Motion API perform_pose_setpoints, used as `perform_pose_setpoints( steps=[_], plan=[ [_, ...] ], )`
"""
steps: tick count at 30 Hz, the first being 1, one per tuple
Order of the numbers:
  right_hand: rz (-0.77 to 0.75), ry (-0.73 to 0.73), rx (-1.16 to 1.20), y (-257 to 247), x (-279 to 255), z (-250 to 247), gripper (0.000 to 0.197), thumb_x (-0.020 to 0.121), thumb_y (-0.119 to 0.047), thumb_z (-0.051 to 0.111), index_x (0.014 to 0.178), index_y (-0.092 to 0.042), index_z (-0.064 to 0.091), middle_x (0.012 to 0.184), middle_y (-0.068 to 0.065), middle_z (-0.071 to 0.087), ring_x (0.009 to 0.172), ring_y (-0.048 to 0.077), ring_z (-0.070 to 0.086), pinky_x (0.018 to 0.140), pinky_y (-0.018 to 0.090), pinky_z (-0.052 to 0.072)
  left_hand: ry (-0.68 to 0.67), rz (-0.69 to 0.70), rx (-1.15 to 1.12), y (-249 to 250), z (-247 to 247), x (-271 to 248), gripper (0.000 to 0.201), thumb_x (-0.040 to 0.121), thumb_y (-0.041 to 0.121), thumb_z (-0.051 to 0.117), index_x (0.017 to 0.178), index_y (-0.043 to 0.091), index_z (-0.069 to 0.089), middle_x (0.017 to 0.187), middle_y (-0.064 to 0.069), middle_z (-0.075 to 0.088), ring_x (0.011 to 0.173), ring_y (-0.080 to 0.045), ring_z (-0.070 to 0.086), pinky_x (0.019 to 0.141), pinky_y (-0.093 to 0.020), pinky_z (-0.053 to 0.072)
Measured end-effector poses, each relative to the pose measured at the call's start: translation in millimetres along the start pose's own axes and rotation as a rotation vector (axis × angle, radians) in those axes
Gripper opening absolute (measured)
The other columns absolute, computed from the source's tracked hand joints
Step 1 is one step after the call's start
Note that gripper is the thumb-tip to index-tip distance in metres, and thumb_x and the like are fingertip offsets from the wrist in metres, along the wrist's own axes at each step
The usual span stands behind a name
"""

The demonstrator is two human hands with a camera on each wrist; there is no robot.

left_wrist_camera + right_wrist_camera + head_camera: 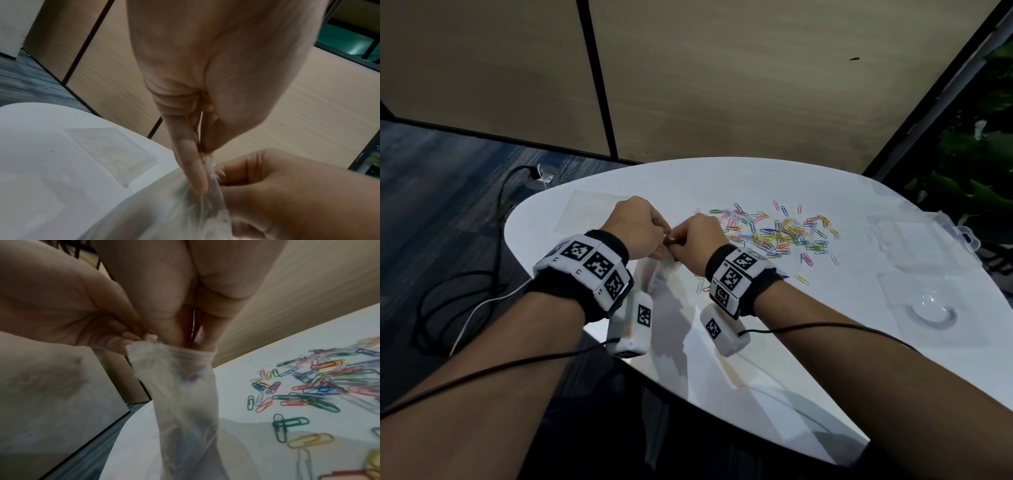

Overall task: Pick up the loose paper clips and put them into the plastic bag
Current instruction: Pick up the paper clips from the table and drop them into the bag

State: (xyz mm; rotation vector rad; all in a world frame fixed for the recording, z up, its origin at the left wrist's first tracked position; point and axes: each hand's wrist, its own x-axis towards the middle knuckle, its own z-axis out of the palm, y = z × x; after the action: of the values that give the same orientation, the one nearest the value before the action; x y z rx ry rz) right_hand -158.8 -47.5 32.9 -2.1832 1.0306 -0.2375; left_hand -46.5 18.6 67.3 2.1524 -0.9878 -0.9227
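White table fills middle of view, wood panels behind. Clear plastic box at right edge of table. Second flat clear bag lies far left on table. Plastic bag held up off table between both hands, hanging down from its mouth. Left hand pinches bag's rim between thumb and fingers. Right hand just beside it, fingers pressed together, tips pushed into bag's mouth. Paper clips, many colours, scattered in loose pile just right of hands; few lie nearer, under right wrist.
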Motion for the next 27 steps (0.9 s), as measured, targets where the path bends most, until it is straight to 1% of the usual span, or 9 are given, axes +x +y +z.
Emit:
perform_pose_setpoints(
  steps=[4, 8, 11, 14, 18, 20, 22, 25, 27],
  plan=[
    [-0.044, -0.021, -0.147, -1, -1, -3, 0.017, 0.083, -0.01, 0.064, 0.089, -0.011, 0.08, 0.087, 0.011, 0.076, 0.085, 0.026, 0.067, 0.08, 0.025, 0.047, -0.025, 0.01, 0.028, 0, 2, -1, 0.029, 0.092, -0.006, 0.048, 0.094, 0.006, 0.073, 0.075, -0.016, 0.074, 0.064, -0.021, 0.075, 0.064, -0.027, 0.062],
    [-0.096, -0.102, -0.145, -1, -2, -5, 0.021, 0.086, -0.007, 0.059, 0.092, -0.011, 0.079, 0.088, 0.01, 0.076, 0.085, 0.024, 0.067, 0.072, 0.022, 0.044, -0.023, 0.012, 0.021, 2, 1, -3, 0.026, 0.092, -0.007, 0.05, 0.096, 0.005, 0.073, 0.076, -0.018, 0.073, 0.064, -0.021, 0.074, 0.055, -0.021, 0.06],
    [-0.115, -0.091, -0.101, -1, -2, -7, 0.023, 0.087, -0.01, 0.056, 0.081, -0.007, 0.078, 0.074, 0.014, 0.072, 0.07, 0.025, 0.063, 0.065, 0.025, 0.044, -0.001, 0.016, 0.018, 3, -2, -3, 0.022, 0.091, -0.006, 0.053, 0.096, 0.002, 0.073, 0.077, -0.018, 0.073, 0.063, -0.022, 0.073, 0.055, -0.022, 0.06],
    [-0.123, -0.029, 0.12, 0, -2, -15, 0.019, 0.089, -0.016, 0.062, 0.079, -0.009, 0.077, 0.07, 0.008, 0.073, 0.06, 0.018, 0.066, 0.059, 0.026, 0.053, 0.045, 0.002, 0.016, 1, -5, -1, 0.022, 0.092, -0.005, 0.053, 0.097, 0.003, 0.073, 0.076, -0.016, 0.072, 0.064, -0.021, 0.074, 0.06, -0.025, 0.062],
    [-0.014, 0.145, 0.475, 18, 2, -20, 0.015, 0.09, -0.011, 0.062, 0.089, -0.005, 0.075, 0.079, 0.013, 0.073, 0.062, 0.017, 0.069, 0.059, 0.032, 0.061, 0.107, -0.021, 0.039, -4, -10, 3, 0.027, 0.091, -0.003, 0.048, 0.093, 0.006, 0.074, 0.069, -0.01, 0.071, 0.055, -0.013, 0.071, 0.059, -0.022, 0.06],
    [-0.022, 0.128, 0.271, 40, 2, -11, 0.02, 0.094, -0.015, 0.058, 0.105, -0.01, 0.075, 0.097, 0.011, 0.074, 0.084, 0.021, 0.07, 0.077, 0.035, 0.06, 0.118, -0.031, 0.03, -5, -11, 5, 0.027, 0.09, -0.003, 0.048, 0.094, 0.005, 0.073, 0.069, -0.011, 0.071, 0.056, -0.014, 0.071, 0.064, -0.025, 0.061],
    [-0.177, -0.12, -0.153, 66, -7, 6, 0.033, 0.098, -0.023, 0.052, 0.127, -0.014, 0.063, 0.131, 0.01, 0.062, 0.118, 0.026, 0.058, 0.1, 0.033, 0.045, 0.117, -0.031, 0.023, -6, -11, 5, 0.027, 0.091, -0.003, 0.047, 0.094, 0.004, 0.073, 0.071, -0.012, 0.071, 0.059, -0.017, 0.072, 0.068, -0.029, 0.062],
    [-0.581, -0.423, -0.696, 100, -32, 31, 0.05, 0.099, -0.036, 0.038, 0.145, -0.016, 0.042, 0.154, 0.013, 0.034, 0.138, 0.035, 0.035, 0.106, 0.05, 0.039, 0.101, -0.026, 0.022, -7, -12, 6, 0.027, 0.091, -0.004, 0.048, 0.095, 0.004, 0.073, 0.073, -0.015, 0.072, 0.064, -0.022, 0.074, 0.074, -0.034, 0.063],
    [-0.57, -0.445, -0.838, 121, -43, 32, 0.056, 0.101, -0.041, 0.031, 0.153, -0.022, 0.02, 0.163, 0.01, 0.012, 0.148, 0.033, 0.016, 0.115, 0.054, 0.025, 0.097, -0.028, 0.019, -8, -13, 5, 0.027, 0.091, -0.004, 0.048, 0.096, 0.004, 0.073, 0.075, -0.015, 0.072, 0.064, -0.022, 0.074, 0.07, -0.032, 0.063]
  ],
)
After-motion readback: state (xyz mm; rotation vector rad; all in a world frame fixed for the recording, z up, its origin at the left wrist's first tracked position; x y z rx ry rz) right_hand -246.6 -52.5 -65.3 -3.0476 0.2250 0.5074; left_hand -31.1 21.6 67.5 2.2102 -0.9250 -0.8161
